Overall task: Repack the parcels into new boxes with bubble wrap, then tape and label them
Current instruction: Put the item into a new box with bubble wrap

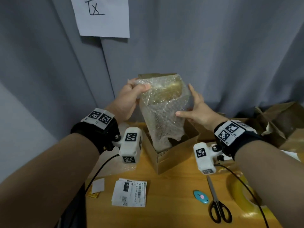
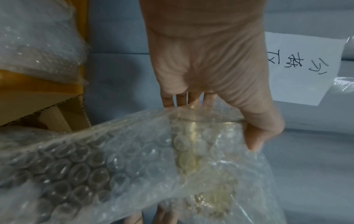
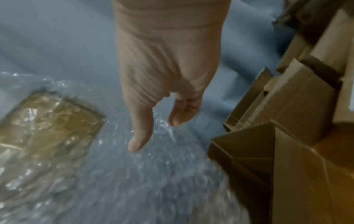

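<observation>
A sheet of clear bubble wrap [image 1: 164, 112] hangs upright over an open cardboard box [image 1: 166, 155] on the wooden table, its lower end inside the box. My left hand [image 1: 131, 96] pinches the wrap's top left corner between thumb and fingers; in the left wrist view the left hand [image 2: 220, 115] grips the bubble wrap [image 2: 134, 159]. My right hand [image 1: 195, 106] lies against the sheet's right side with straight fingers; the right hand [image 3: 162, 113] shows the same over the bubble wrap [image 3: 134, 174]. A brown box flap [image 1: 169, 89] shows through the film.
Shipping labels [image 1: 130, 192], a teal box cutter [image 1: 201, 196], black scissors [image 1: 218, 204] and a tape roll [image 1: 243, 195] lie on the table's near side. Torn brown boxes [image 1: 278, 119] pile at the right. A grey curtain with a paper sign [image 1: 102, 15] hangs behind.
</observation>
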Demonstrator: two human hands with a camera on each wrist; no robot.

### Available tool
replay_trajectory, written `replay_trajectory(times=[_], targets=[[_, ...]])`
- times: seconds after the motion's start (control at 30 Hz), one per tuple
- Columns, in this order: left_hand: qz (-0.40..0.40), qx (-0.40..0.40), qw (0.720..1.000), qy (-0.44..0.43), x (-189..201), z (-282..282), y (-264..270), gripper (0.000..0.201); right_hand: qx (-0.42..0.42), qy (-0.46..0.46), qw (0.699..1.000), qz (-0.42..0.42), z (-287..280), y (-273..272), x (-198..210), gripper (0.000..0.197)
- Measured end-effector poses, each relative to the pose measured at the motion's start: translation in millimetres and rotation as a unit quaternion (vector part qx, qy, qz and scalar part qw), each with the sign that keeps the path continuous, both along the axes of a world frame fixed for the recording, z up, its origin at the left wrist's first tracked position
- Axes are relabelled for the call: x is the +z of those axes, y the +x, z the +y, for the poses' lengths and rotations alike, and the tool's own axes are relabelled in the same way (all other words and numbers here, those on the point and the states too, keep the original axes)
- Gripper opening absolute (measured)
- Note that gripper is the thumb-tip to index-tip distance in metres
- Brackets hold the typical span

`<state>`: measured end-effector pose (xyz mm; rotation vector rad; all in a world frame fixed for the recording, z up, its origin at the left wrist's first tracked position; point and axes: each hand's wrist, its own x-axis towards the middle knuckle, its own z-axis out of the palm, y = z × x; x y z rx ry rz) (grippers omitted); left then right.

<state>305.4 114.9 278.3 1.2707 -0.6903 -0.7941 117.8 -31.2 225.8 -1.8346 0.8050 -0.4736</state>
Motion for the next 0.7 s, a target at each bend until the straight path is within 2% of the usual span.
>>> replay_trajectory(times=[0.07,0.13,0.2,0.27,0.33,0.37,0.43,0.5,0.57,0.6,0.63,0.7], targets=[[-0.006,-0.001,1.0,0.004,1.9,0.5,0.6,0.103,0.059,0.014,0.998,0.019,-2.1,-1.5,10.3,0.063],[-0.021,0.011,1.0,0.014,5.1,-0.8,1.7,0.097,0.05,0.027,0.998,0.028,-4.4,1.3,19.6,0.023],[-0.031,0.039,0.999,0.014,8.9,-3.4,2.1,0.087,-0.049,-0.026,0.998,-0.027,-14.3,4.6,25.8,0.014],[-0.022,0.068,0.997,-0.007,13.3,-6.0,1.5,0.084,-0.134,-0.117,0.976,-0.125,-16.9,4.7,40.0,0.014],[-0.006,0.085,0.995,-0.049,18.2,-7.4,0.8,0.078,-0.198,-0.138,0.941,-0.237,-10.2,3.7,52.9,0.024],[0.001,0.087,0.994,-0.071,19.6,-7.3,0.9,0.074,-0.235,-0.088,0.923,-0.29,-6.4,3.1,55.5,0.03],[0.013,0.059,0.993,-0.105,22.2,-4.2,1.2,0.069,-0.275,0.145,0.882,-0.354,0.2,-0.2,56.3,0.042],[0.009,0.021,0.992,-0.122,22.3,1.2,3.6,0.055,-0.213,0.386,0.824,-0.356,1.6,-10.5,48.1,0.077],[-0.021,-0.014,0.994,-0.105,22.6,10.1,3.5,0.05,-0.139,0.504,0.78,-0.344,-3.3,-23.0,36.5,0.109],[-0.04,-0.032,0.995,-0.09,21.6,14.4,2.1,0.054,-0.12,0.528,0.775,-0.326,-6.0,-27.6,32.3,0.115],[-0.055,-0.051,0.994,-0.076,19.9,17.5,-0.3,0.057,-0.105,0.532,0.786,-0.296,-6.2,-30.2,29.6,0.116],[-0.062,-0.076,0.993,-0.058,16.3,20.1,-5.9,0.059,-0.071,0.493,0.842,-0.208,-2.5,-30.4,24.2,0.101]])
